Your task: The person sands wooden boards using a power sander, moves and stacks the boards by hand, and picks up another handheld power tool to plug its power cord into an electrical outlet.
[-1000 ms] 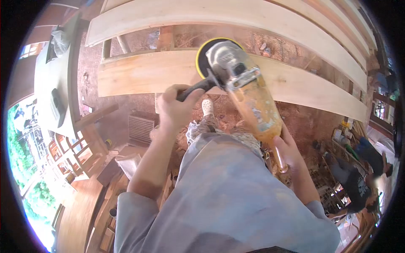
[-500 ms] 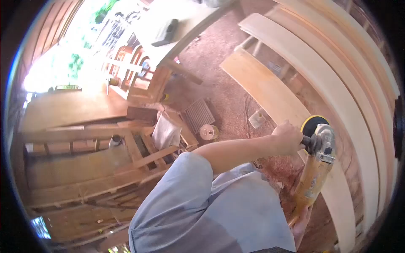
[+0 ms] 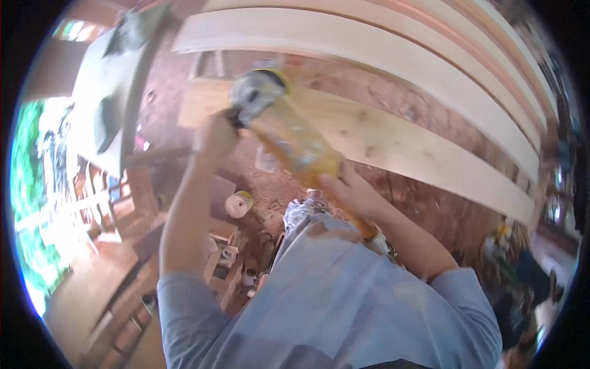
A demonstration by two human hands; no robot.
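Observation:
A worn yellow power sander (image 3: 298,144) slants across the middle of the view, its round pad and grey head over a pale wooden plank (image 3: 381,132). My left hand (image 3: 215,136) is wrapped round the dark side handle by the head. My right hand (image 3: 350,187) grips the rear of the yellow body. Motion blurs the sander, and whether the pad touches the plank cannot be made out.
More long planks (image 3: 319,31) lie beyond. At the left stands a light table (image 3: 104,86) with a dark object (image 3: 106,126) on it. A white roll (image 3: 238,204) is on the floor. A person (image 3: 513,313) is at the lower right.
The view swung left and back again. Compared with one second ago, the sander and both hands are farther left along the plank. Both hands have kept their hold.

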